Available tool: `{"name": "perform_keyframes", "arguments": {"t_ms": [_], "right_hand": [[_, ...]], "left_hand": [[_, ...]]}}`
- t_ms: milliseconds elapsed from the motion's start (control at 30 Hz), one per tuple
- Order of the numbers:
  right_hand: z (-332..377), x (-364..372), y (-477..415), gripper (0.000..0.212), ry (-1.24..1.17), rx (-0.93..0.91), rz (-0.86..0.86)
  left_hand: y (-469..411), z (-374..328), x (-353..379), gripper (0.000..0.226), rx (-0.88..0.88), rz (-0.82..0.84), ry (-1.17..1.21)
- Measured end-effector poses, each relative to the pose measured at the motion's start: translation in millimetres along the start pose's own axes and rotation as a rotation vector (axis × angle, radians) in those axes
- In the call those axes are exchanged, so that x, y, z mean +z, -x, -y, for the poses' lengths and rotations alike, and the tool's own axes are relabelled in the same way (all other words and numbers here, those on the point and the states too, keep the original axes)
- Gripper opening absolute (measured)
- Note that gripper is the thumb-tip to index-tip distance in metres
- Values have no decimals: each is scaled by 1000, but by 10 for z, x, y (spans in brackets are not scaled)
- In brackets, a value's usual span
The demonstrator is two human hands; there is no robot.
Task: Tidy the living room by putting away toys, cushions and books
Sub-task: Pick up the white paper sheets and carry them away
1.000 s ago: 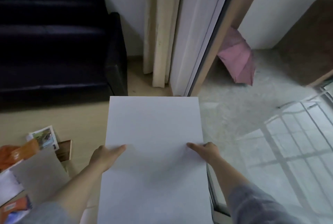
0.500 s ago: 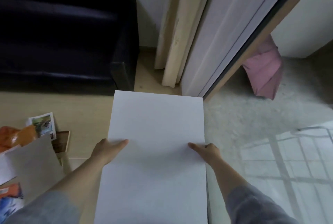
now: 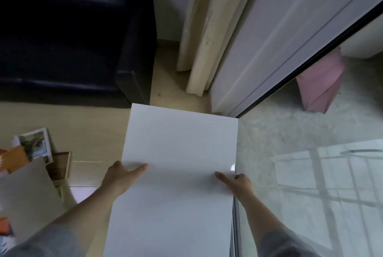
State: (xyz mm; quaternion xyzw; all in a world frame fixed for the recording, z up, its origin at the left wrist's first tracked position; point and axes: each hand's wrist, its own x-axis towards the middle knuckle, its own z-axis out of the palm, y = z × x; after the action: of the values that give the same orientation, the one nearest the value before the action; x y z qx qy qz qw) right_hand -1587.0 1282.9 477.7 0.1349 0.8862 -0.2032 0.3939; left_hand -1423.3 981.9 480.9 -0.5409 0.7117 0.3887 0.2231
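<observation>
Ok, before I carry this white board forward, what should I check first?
1. Left hand grips the left edge of the white board, thumb on top: ok.
2. Right hand grips the right edge, thumb on top: ok.
3. Gap between the board's right edge and the glass door: cannot tell, they look very close.
4. Far edge apart from the sofa and the curtain: ok.
5. Books put away: not ok, they lie on the floor beside the left arm.
6. Floor under the board: cannot tell, hidden.
</observation>
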Motion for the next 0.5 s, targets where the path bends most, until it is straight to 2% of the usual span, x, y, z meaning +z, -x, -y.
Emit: {"name": "perform_keyframes", "arguments": {"t_ms": [167,300,500], "right_hand": [[180,57,-425,59,64,-15,46],[290,114,-735,56,93,-35,27],[212,203,-1248,58,83,-3,57]], "left_hand": [[-348,-29,147,121,-33,26,29],[-609,-99,304,101,-89,37,12],[-1016,-262,621,100,-98,43,-16]]}}
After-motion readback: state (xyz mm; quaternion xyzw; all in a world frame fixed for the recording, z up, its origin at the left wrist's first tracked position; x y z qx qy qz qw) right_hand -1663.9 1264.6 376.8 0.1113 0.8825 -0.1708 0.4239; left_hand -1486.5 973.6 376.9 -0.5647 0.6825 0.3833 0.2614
